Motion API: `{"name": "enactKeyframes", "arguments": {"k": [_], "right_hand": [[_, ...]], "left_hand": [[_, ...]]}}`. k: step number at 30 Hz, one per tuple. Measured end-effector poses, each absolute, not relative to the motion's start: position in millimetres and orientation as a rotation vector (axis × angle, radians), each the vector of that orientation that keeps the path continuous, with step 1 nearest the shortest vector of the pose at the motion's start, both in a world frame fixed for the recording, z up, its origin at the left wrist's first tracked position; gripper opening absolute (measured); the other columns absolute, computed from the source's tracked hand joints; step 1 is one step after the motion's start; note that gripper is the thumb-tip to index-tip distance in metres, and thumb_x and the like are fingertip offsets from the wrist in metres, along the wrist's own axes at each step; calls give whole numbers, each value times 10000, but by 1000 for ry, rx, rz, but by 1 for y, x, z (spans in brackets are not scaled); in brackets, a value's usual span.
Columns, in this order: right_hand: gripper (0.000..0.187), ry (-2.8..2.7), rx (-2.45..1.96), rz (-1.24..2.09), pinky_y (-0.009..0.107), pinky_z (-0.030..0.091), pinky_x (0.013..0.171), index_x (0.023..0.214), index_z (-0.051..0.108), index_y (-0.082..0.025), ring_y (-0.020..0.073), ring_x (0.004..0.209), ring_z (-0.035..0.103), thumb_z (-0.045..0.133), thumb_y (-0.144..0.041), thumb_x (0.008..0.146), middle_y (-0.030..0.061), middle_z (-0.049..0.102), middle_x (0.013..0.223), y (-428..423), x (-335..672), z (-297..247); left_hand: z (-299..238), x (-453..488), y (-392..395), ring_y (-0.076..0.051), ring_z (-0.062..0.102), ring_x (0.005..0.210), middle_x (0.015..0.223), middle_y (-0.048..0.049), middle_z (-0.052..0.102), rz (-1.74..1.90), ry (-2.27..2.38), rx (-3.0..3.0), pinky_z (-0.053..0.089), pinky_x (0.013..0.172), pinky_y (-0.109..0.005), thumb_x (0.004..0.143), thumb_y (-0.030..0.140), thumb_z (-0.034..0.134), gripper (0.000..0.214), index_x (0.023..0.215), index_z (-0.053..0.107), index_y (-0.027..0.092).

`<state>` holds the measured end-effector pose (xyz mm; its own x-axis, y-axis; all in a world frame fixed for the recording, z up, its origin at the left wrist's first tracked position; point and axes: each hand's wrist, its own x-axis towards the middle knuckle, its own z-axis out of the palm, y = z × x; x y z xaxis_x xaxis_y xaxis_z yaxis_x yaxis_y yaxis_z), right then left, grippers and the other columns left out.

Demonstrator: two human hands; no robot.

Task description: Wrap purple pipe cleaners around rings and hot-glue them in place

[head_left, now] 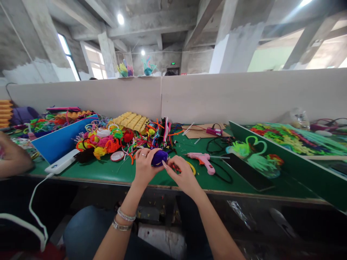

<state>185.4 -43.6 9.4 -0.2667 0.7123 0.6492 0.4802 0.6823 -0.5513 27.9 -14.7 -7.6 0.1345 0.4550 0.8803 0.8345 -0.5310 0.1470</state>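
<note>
A: What lies at left?
B: A heap of coloured pieces (pixel 101 141) on the green surface (pixel 104 173).
A: At centre?
B: A purple piece (pixel 159 159), held over the surface, the left hand (pixel 145 163) wrapped around it. The right hand (pixel 182 172) is at its right edge; whether it pinches anything cannot be told.
A: Progress?
B: The piece appears largely formed; what remains is unclear. The glue gun (pixel 202 158), farther right, lies unheld.

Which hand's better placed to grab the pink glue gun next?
Right, probably. The right hand is nearer; the pink glue gun lies on the green table on that side. The left hand is farther off and holds the purple piece. Whether the right also grips it is unclear.
</note>
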Motion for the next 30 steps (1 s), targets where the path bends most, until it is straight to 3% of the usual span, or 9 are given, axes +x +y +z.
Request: {"name": "enactKeyframes", "arguments": {"k": [19,30], "right_hand": [[279,-1867,-879,573,236,365,617,662,502,-184,110,653,464,441,-339,886,-8,506,671,-41,186,5],[301,-1807,-892,748,215,331,528,661,498,-183,98,586,417,449,-395,870,-19,454,625,-42,187,6]], "left_hand": [[-9,29,-14,-210,575,816,829,-66,635,-1364,-1245,-2006,350,866,-358,677,510,626,441,974,621,183],[-9,30,-14,-214,570,815,826,-69,629,-1362,-1238,-2027,349,858,-365,679,503,627,438,973,623,178]]}}
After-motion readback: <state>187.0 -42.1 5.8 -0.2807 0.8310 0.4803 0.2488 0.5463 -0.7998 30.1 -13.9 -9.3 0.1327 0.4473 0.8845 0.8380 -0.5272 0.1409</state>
